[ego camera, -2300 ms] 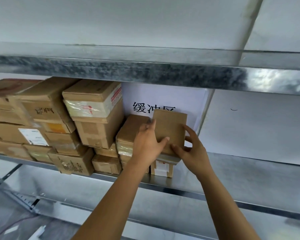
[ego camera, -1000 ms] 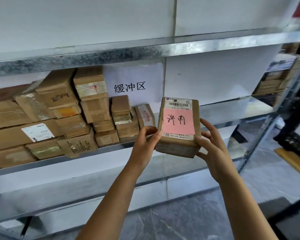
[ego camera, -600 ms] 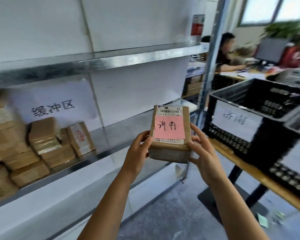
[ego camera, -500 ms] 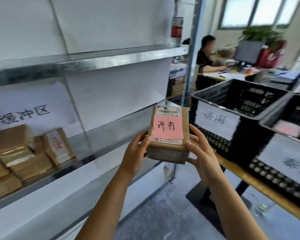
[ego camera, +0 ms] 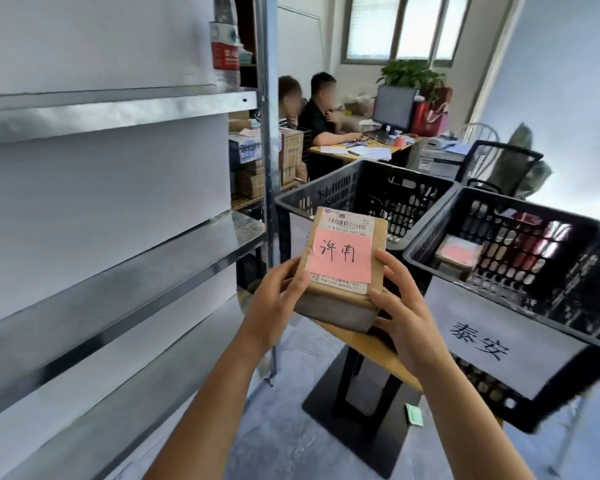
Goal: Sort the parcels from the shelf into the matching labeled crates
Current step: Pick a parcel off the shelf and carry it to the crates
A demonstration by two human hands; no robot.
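L grip (ego camera: 274, 303), R grip (ego camera: 402, 306), parcel (ego camera: 338, 258) edges

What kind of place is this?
Most likely a small parcel sorting room in a delivery office. The held parcel has a barcode label and a pink city note, the black crates wear paper city signs, and metal shelves stand near a desk.

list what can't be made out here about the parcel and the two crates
All in the head view:
- Far black mesh plastic crate: the writing on its front label is hidden behind the brown cardboard parcel.
- Near black mesh plastic crate: the writing on the pink-topped packet inside is blurred.
- White shipping label on the parcel: the print is too small to read.
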